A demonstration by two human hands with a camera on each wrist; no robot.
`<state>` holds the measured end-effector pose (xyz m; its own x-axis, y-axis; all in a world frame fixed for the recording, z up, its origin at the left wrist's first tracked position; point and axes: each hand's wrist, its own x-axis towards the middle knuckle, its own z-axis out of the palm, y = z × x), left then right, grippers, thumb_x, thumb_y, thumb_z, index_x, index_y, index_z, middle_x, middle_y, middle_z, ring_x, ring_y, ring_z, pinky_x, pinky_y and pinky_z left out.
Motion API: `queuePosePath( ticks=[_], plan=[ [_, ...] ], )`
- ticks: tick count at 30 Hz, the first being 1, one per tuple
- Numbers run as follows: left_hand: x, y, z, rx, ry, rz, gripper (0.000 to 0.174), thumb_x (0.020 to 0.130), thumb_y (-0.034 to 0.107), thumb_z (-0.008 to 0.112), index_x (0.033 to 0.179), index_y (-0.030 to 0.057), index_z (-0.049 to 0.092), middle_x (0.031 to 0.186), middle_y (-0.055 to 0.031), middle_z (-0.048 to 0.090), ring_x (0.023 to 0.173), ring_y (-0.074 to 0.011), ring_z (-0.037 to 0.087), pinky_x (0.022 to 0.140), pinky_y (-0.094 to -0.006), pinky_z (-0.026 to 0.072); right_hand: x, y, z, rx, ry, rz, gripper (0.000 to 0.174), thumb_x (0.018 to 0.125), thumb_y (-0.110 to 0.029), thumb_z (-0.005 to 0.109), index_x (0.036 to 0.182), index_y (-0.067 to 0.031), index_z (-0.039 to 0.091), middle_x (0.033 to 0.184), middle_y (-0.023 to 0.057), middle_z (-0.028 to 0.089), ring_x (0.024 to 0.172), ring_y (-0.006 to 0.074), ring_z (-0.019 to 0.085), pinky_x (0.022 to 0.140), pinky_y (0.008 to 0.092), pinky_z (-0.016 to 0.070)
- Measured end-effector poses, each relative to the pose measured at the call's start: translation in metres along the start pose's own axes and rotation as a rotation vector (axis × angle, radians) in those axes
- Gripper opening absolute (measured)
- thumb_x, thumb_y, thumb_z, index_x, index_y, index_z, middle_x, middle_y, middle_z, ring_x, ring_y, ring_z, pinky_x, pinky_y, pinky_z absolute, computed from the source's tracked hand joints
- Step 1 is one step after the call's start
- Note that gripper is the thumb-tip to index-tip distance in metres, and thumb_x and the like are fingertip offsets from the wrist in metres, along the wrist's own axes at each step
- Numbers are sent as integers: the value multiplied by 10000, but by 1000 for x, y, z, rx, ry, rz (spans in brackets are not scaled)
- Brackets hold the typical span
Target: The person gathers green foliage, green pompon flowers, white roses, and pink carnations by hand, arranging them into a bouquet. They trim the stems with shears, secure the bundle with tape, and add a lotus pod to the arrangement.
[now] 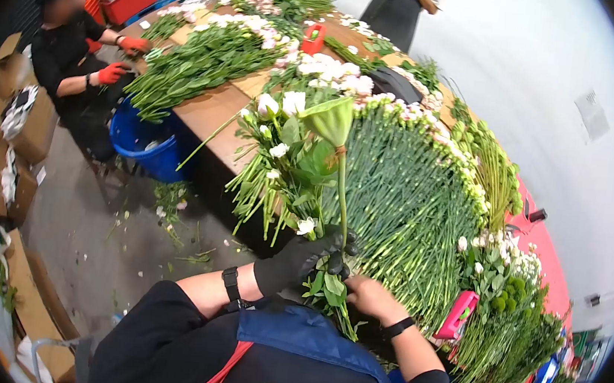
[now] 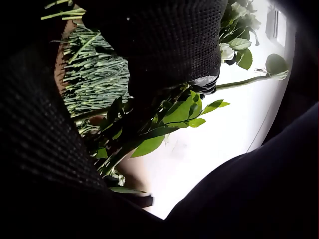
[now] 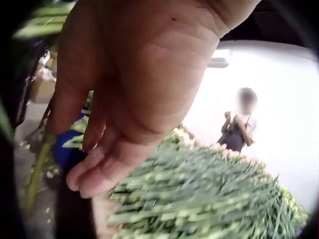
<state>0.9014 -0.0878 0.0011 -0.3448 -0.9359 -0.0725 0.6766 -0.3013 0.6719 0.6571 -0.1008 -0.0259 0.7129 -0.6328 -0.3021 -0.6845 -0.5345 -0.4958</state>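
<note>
My left hand (image 1: 299,264), in a black glove, grips a bouquet around its stems in front of my apron. From the fist rises a green lotus seed pod (image 1: 327,121) on a long stem, with white flowers (image 1: 294,103) and leaves leaning left beside it. Lower leaves (image 1: 330,287) and stem ends hang beneath the fist. My bare right hand (image 1: 372,300) is just right of these stems. In the right wrist view its thumb meets a green stem (image 3: 37,169), while the other fingers are loosely bent. The glove (image 2: 174,45) hides much of the bundle in the left wrist view.
Rows of long green stems (image 1: 404,194) cover the table, beside a pink box (image 1: 456,315) and mossy green blooms (image 1: 509,295). A person in red gloves (image 1: 115,73) works at the left above a blue bucket (image 1: 148,146). Another person (image 1: 395,10) stands behind the table.
</note>
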Motion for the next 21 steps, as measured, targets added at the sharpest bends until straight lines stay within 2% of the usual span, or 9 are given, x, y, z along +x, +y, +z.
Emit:
queuePosePath(
  ticks=[2,4,6,8,10,11,14,16,21],
  plan=[
    [-11,15,3,50,88,21,397,988,324,513,1205,-3,570,1034,-98,638,643,-134,561,705,-371,557,22,-30,-68,-10,131,25,212,833,-134,623,1004,-19,673,895,165,675,871,331,657,769,386,522],
    [-20,18,4,1,182,28,359,985,292,530,1169,-11,585,1013,-99,644,617,-139,556,695,-375,560,46,-56,-119,372,358,6,214,861,-163,643,1015,-21,683,849,121,680,839,246,670,738,329,521],
    [-27,17,2,-43,242,49,336,982,278,540,1149,-9,591,980,-100,652,612,-140,554,695,-378,560,76,-93,-159,421,524,-184,217,915,-191,608,987,5,665,871,72,668,814,157,630,749,294,495],
    [-36,14,-5,60,291,69,282,976,254,555,1109,8,589,836,-73,629,631,-137,558,721,-385,559,105,-145,-183,364,599,-366,241,932,-214,595,973,12,665,864,59,668,829,121,605,742,266,473],
    [-43,15,-4,76,326,130,254,977,244,554,1081,15,587,774,-57,604,631,-137,561,730,-386,559,135,-169,-181,454,447,-353,263,947,-239,588,972,10,667,852,36,651,806,95,568,724,250,450],
    [-47,18,-1,67,369,142,228,974,232,558,1052,20,583,745,-42,576,627,-139,566,734,-381,559,151,-172,-174,564,329,-261,281,946,-258,598,972,15,660,845,22,628,767,83,530,696,248,431],
    [-60,24,-7,28,407,186,241,971,243,564,1063,21,580,761,-46,586,628,-136,562,727,-366,553,175,-177,-150,498,339,-517,215,943,-208,604,924,2,647,780,9,558,740,87,500,661,252,412],
    [-77,35,-9,26,471,133,257,973,253,560,1089,24,577,808,-48,596,641,-124,556,727,-354,547,179,-183,-138,341,383,-685,166,929,-157,607,867,-4,625,741,53,525,708,156,523,649,283,421],
    [-96,26,-28,-56,510,234,308,976,280,551,1163,35,571,958,-51,611,658,-92,536,736,-317,538,188,-183,-132,356,123,-751,132,890,-137,655,865,-7,643,768,81,562,720,200,561,680,309,453]
  ],
)
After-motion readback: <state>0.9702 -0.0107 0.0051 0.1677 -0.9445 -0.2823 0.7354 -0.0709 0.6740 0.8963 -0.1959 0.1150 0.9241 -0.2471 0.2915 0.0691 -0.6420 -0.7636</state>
